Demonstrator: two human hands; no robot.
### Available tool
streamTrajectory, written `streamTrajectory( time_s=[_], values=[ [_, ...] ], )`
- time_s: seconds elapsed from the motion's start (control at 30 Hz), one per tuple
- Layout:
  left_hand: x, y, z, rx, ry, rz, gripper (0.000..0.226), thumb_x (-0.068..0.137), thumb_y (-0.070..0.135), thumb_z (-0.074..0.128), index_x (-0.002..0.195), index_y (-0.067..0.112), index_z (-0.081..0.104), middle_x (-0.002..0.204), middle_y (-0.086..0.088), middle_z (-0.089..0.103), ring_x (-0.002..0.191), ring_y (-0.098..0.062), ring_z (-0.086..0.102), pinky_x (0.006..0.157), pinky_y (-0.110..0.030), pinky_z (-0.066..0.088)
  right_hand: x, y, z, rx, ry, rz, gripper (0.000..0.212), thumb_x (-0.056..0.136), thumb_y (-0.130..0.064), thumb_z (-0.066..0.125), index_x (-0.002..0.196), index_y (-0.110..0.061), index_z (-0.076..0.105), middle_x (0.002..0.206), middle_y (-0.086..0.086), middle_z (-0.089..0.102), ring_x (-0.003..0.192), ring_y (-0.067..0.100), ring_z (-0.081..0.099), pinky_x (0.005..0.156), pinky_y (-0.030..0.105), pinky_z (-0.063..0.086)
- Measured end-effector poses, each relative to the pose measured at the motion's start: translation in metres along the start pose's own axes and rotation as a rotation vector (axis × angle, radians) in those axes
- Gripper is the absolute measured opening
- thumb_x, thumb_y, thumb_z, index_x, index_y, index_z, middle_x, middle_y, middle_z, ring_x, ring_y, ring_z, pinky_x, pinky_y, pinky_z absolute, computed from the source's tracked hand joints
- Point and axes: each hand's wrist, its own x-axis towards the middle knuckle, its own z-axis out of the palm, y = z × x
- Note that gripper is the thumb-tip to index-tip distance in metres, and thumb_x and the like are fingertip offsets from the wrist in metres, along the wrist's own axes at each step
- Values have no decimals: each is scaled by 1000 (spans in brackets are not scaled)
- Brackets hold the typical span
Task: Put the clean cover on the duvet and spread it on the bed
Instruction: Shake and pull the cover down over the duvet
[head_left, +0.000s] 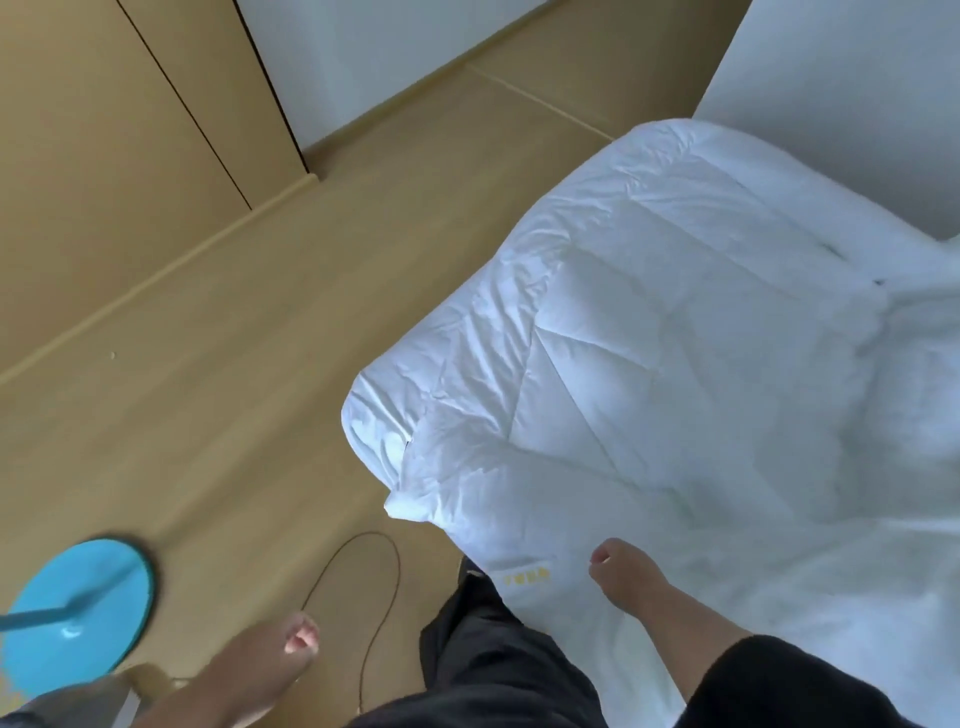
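Two hands are in view, neither gripping anything. The right hand (621, 574) lies over the near edge of the white quilted duvet (675, 364), fingers loosely curled with the tips at the fabric; whether it pinches cloth cannot be told. The left hand (275, 654) hangs over the floor beside the bed, fingers loosely bent and empty.

The duvet lies across the bed (857, 130), rumpled, its near corner (400, 506) drooping past the mattress edge towards the floor. A small label with yellow marks (524, 578) sits on the near edge, just beside the right hand. No separate clean cover can be identified with certainty; white layers at the corner may be cover or sheet.

Judgement: the work appears to be at an early stage, with the duvet being squared up before covering. To do this well, both hands should take the near corners, pull the edge straight and lift the hanging corner clear of the floor. The label can serve as a marker for the foot end when matching duvet to cover opening.

Surroundings: light wood-effect floor (234, 389), matching wardrobe panels (104, 130) and a white wall behind. A thin dark cable (363, 571) loops on the floor close to the person's feet, a trip hazard. A blue round base with a blue pole (78, 613) stands at lower left.
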Motion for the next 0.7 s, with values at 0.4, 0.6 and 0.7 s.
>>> streamTrajectory(
  time_s=[0.4, 0.6, 0.7],
  values=[
    [75, -6, -204, -193, 222, -100, 8, 90, 31, 63, 88, 38, 66, 86, 15, 70, 74, -3, 66, 65, -21, 47, 73, -290, -89, -66, -143, -216, 10, 97, -18, 54, 91, -12, 58, 92, 5, 59, 84, 20, 55, 72, 27, 42],
    [147, -64, -296, -236, 207, -95, 8, 92, 22, 64, 92, 30, 65, 85, 6, 73, 75, -11, 70, 65, -25, 48, 102, -441, -106, 29, -78, -281, 21, 95, -25, 58, 112, -16, 66, 110, 4, 68, 104, 23, 65, 81, 29, 49],
    [197, -81, -367, -205, 190, -35, 8, 94, 22, 62, 95, 30, 65, 90, 6, 72, 77, -10, 69, 65, -24, 48, 121, -505, -102, 120, -32, -279, 20, 95, -26, 55, 106, -13, 66, 103, 0, 68, 97, 20, 65, 83, 32, 50]
  ],
)
